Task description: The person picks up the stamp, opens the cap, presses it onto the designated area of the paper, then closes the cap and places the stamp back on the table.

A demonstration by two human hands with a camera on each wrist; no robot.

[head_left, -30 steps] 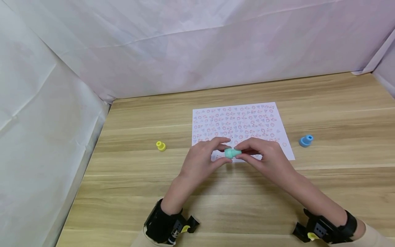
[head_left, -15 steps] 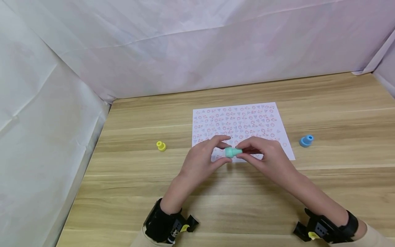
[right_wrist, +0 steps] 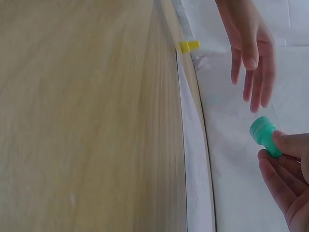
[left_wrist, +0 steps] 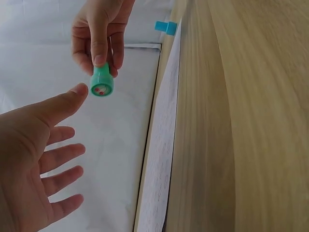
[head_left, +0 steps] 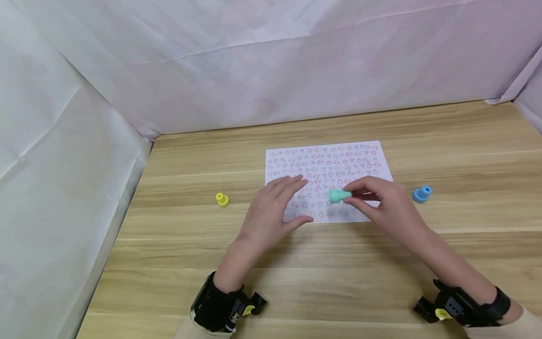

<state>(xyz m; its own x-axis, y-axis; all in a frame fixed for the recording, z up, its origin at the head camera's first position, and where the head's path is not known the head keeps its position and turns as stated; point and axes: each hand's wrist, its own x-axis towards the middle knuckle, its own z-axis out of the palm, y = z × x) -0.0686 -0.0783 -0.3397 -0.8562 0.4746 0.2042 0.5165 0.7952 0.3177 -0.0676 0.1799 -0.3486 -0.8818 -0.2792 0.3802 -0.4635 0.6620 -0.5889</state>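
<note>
Three small stamps show: a yellow stamp (head_left: 221,199) sits far left on the table (head_left: 178,263). Your left hand (head_left: 271,212) hovers over the patterned sheet (head_left: 326,162), fingers spread, holding nothing. Your right hand (head_left: 383,205) pinches the green stamp (head_left: 338,195) above the sheet. A blue stamp (head_left: 421,193) lies right.

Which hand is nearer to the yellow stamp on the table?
Left. The left hand hovers open just right of the yellow stamp; the right hand, gripping the green stamp, is farther right.
</note>
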